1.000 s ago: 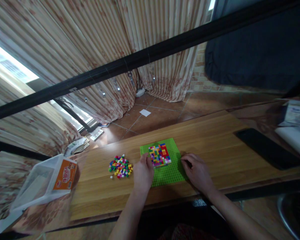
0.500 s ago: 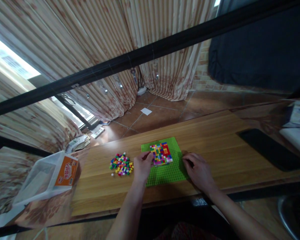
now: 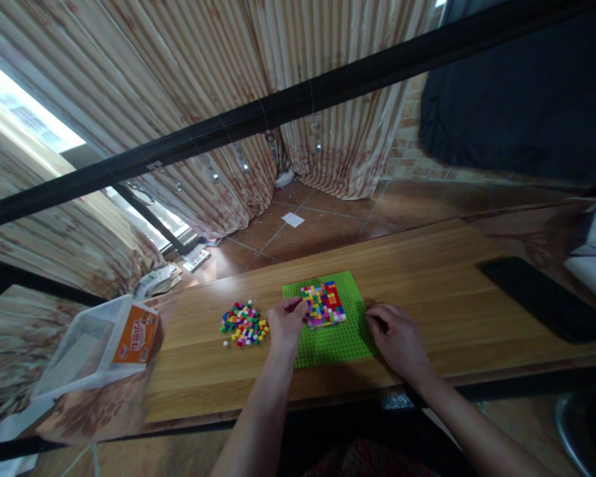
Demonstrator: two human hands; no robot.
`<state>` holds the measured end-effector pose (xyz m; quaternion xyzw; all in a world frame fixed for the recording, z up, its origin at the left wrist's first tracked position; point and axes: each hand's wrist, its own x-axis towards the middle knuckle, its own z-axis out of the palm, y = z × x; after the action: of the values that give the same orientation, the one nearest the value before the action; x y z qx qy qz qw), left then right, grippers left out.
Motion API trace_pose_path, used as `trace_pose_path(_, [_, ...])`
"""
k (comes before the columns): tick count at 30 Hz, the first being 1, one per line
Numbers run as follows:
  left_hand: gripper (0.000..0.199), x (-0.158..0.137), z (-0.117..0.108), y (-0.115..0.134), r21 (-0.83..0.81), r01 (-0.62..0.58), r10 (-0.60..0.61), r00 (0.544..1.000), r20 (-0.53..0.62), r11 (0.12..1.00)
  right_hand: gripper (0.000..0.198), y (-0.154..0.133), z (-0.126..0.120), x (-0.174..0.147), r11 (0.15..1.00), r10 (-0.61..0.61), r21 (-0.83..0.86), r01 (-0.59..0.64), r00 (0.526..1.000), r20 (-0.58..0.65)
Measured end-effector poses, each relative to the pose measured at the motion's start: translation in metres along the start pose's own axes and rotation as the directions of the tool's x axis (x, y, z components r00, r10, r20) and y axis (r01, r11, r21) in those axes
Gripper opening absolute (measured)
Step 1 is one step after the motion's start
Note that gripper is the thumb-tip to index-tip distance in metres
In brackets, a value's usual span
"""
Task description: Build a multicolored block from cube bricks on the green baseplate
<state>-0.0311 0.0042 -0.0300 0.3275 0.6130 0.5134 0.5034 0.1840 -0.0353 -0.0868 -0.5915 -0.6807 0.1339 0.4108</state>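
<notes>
On a green studded baseplate [image 3: 335,344] sits a mosaic block of small coloured bricks [image 3: 323,303], with a red patch on its right side. My left hand [image 3: 286,324] is at the block's left edge, thumb and fingers pinched together. Whatever lies between those fingertips is too small or hidden to make out. At the baseplate's right edge, my right hand [image 3: 394,331] rests with curled fingers, thumb and forefinger close together; I cannot tell whether they hold anything. Left of my left hand lies a pile of loose coloured bricks [image 3: 244,323].
The wooden table [image 3: 203,391] carries a black phone-like slab [image 3: 541,298] at the right. A clear plastic bin [image 3: 86,344] with an orange label stands off the left end. A dark metal bar [image 3: 288,114] crosses beyond the table, before striped curtains [image 3: 188,79].
The whole view has shifted slightly. Both hands keep nearly the same places, the left pinched at the block's left edge and the right at the baseplate's edge.
</notes>
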Motion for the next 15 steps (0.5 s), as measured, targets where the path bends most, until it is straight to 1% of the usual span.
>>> trace_pose_path(3, [0.032,0.003,-0.001,-0.004,0.008,-0.014,0.014,1.000,0.004,1.000,0.016,0.000,0.000,0.000,1.000,0.001,-0.008,-0.001,1.000,-0.001])
trace_pose_path(8, [0.029,0.005,-0.002,-0.011,0.093,-0.089,0.089,0.996,0.005,0.992,0.016,0.002,0.000,-0.001,1.000,-0.011,-0.018,0.012,1.000,0.015])
trace_pose_path(13, [0.024,0.002,0.002,-0.011,0.090,-0.144,0.146,0.989,-0.021,0.985,0.018,0.004,-0.001,-0.002,1.000,-0.031,-0.004,0.031,0.999,0.010])
trace_pose_path(15, [0.022,-0.001,0.000,-0.008,0.084,-0.167,0.170,0.985,-0.026,0.982,0.020,0.004,-0.001,-0.002,0.999,-0.032,0.009,0.031,0.999,0.012])
